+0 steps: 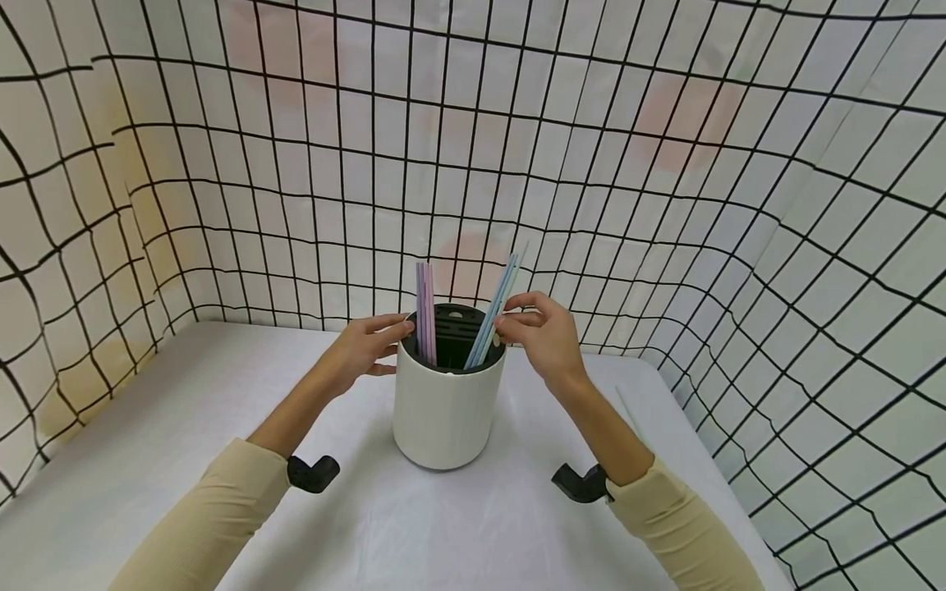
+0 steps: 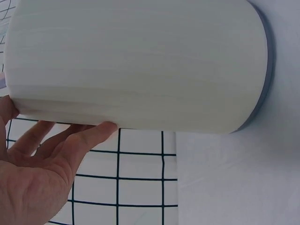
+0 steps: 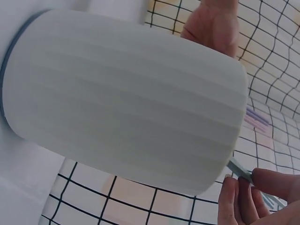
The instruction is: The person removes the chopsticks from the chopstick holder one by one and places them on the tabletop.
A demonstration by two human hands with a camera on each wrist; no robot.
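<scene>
A white ribbed holder (image 1: 447, 410) with a black slotted insert stands on the white table (image 1: 148, 460). Pink and purple straws (image 1: 424, 322) stand in its left side; pale blue straws (image 1: 493, 312) lean to the right. My left hand (image 1: 365, 349) rests with straight fingers against the holder's left rim; the left wrist view shows its fingertips (image 2: 101, 131) touching the holder's wall (image 2: 140, 61). My right hand (image 1: 543, 332) pinches the pale blue straws (image 3: 239, 169) just above the rim, fingers (image 3: 234, 199) curled round them beside the holder (image 3: 122, 98).
White sheets with a black grid (image 1: 665, 205) hang close behind and on both sides. One more pale straw (image 1: 628, 410) lies on the table to the right of the holder. Black wrist camera mounts (image 1: 314, 474) sit on both forearms.
</scene>
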